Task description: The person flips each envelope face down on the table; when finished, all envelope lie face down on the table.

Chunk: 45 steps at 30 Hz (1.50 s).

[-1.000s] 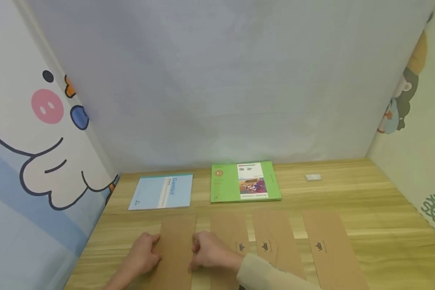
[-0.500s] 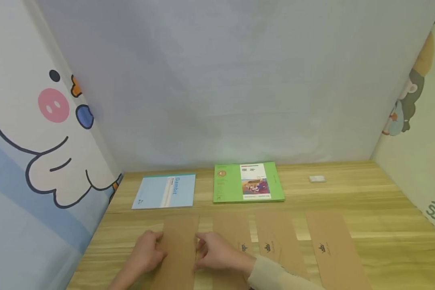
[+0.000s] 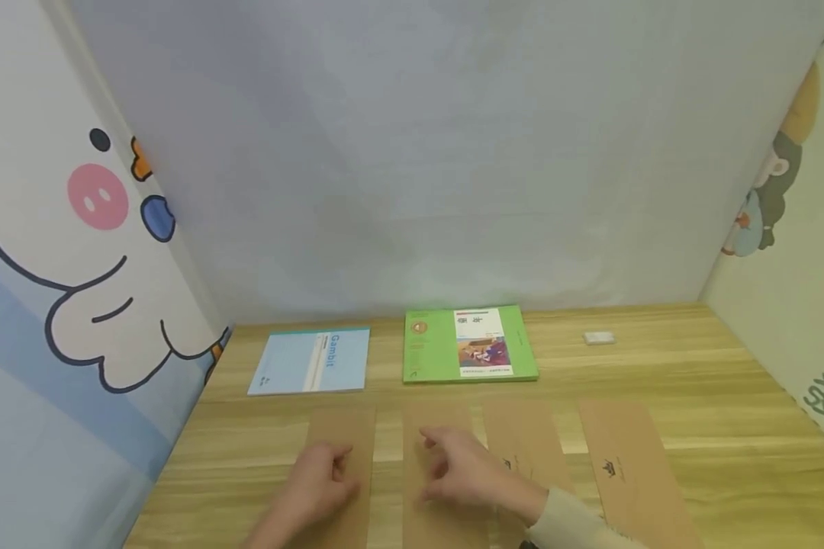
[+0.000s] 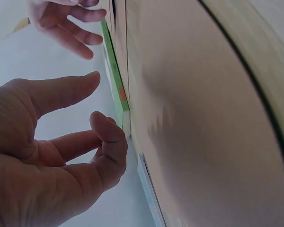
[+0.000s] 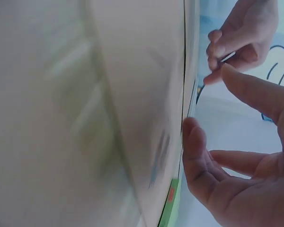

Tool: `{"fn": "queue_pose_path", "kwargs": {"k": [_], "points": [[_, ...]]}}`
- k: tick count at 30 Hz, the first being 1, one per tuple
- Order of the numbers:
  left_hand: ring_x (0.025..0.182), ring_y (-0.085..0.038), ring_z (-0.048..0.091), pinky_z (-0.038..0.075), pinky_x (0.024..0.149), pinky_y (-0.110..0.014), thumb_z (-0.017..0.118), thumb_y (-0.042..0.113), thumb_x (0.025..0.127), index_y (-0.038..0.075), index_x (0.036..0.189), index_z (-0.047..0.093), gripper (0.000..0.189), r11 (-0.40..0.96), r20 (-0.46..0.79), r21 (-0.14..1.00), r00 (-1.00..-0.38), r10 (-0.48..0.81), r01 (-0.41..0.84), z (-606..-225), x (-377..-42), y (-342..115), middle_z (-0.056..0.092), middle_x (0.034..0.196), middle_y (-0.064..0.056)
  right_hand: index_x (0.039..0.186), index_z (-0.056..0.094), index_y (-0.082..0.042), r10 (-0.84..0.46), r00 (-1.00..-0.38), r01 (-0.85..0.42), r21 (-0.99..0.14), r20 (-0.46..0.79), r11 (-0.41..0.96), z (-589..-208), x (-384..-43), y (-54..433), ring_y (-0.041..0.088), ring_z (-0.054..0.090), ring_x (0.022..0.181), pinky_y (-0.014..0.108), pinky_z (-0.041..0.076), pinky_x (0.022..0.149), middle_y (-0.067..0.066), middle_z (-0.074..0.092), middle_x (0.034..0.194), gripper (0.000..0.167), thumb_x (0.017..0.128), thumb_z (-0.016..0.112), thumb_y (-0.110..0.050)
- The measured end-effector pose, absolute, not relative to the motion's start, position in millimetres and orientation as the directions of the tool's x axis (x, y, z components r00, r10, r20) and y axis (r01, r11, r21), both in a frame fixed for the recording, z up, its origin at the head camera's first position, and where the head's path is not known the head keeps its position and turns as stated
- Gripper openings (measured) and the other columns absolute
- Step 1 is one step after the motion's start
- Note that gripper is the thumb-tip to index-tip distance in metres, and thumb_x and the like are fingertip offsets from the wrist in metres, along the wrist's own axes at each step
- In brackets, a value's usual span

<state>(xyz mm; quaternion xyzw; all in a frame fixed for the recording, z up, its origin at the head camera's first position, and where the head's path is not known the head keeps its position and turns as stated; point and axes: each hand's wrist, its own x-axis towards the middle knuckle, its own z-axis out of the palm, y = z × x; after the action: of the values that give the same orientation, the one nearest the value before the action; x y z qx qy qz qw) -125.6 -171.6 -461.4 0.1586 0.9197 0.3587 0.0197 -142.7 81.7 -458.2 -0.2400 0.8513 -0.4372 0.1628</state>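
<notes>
Several brown paper envelopes lie in a row on the wooden table. My left hand (image 3: 316, 484) is over the leftmost envelope (image 3: 343, 431), thumb and fingers apart and holding nothing. In the left wrist view my left hand (image 4: 66, 146) hovers clear of the brown paper surface (image 4: 203, 118). My right hand (image 3: 461, 469) is over the second envelope (image 3: 446, 415), hiding its printed mark. Its fingers (image 5: 199, 161) are bent loosely, with a gap to the thumb. The third envelope (image 3: 525, 427) and the rightmost envelope (image 3: 625, 457) bear dark crown prints.
Behind the envelopes lie a light blue notebook (image 3: 284, 362) and a green book (image 3: 429, 362). A small white block (image 3: 599, 338) sits at the back right of the table (image 3: 714, 381). A grey-white cloth wall (image 3: 453, 168) stands behind.
Both hands held the sides of the leftmost envelope. They have let go: the left hand has moved right over that envelope, and the right hand has moved right over the second one.
</notes>
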Motion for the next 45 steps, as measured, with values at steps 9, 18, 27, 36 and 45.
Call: {"fn": "queue_pose_path", "kwargs": {"k": [9,18,27,36,45], "points": [[0.05,-0.005,0.032,0.03,0.045,-0.024,0.08,0.007,0.064,0.011,0.061,0.044,0.037,0.741,0.058,0.6,-0.94,0.335,0.301,-460,-122,-145,0.036,0.057,0.008,0.133,0.046,0.009,-0.476,-0.879,-0.329,-0.69,-0.025,0.645,-459,-142,108,0.024,0.06,0.09,0.039,0.051,0.077,0.017,0.06,0.112,0.082,0.068,0.085,-0.021],[0.048,-0.007,0.029,0.027,0.044,-0.024,0.075,0.006,0.06,0.012,0.06,0.04,0.036,0.726,0.022,0.619,-0.93,0.366,0.3,-457,-124,-127,0.032,0.054,0.008,0.135,0.041,0.014,-0.377,-0.925,-0.261,-0.651,-0.041,0.712,-454,-138,115,0.027,0.056,0.087,0.042,0.051,0.074,0.017,0.058,0.102,0.086,0.066,0.084,-0.014],[0.051,-0.01,0.031,0.028,0.044,-0.025,0.077,0.006,0.057,0.012,0.059,0.04,0.038,0.731,-0.079,0.643,-0.93,0.36,0.229,-465,-124,-121,0.033,0.056,0.005,0.126,0.048,0.017,-0.388,-0.919,-0.254,-0.646,-0.071,0.72,-456,-136,118,0.042,0.057,0.101,0.052,0.048,0.085,0.031,0.058,0.113,0.077,0.062,0.082,-0.008],[0.064,-0.018,0.039,0.036,0.054,-0.031,0.082,0.01,0.054,0.005,0.071,0.053,0.034,0.769,-0.091,0.584,-0.921,0.38,0.259,-467,-125,-114,0.042,0.072,-0.003,0.124,0.05,0.013,-0.394,-0.916,-0.275,-0.595,-0.076,0.755,-460,-134,121,0.045,0.051,0.109,0.055,0.041,0.093,0.028,0.056,0.118,0.075,0.059,0.083,-0.005],[0.067,-0.017,0.037,0.036,0.056,-0.028,0.079,0.002,0.051,0.009,0.071,0.048,0.038,0.76,-0.042,0.557,-0.903,0.428,0.334,-470,-126,-109,0.039,0.075,-0.002,0.122,0.052,0.011,-0.427,-0.901,-0.304,-0.594,-0.073,0.745,-457,-138,123,0.035,0.058,0.096,0.048,0.049,0.083,0.019,0.062,0.104,0.071,0.058,0.081,0.0]]}}
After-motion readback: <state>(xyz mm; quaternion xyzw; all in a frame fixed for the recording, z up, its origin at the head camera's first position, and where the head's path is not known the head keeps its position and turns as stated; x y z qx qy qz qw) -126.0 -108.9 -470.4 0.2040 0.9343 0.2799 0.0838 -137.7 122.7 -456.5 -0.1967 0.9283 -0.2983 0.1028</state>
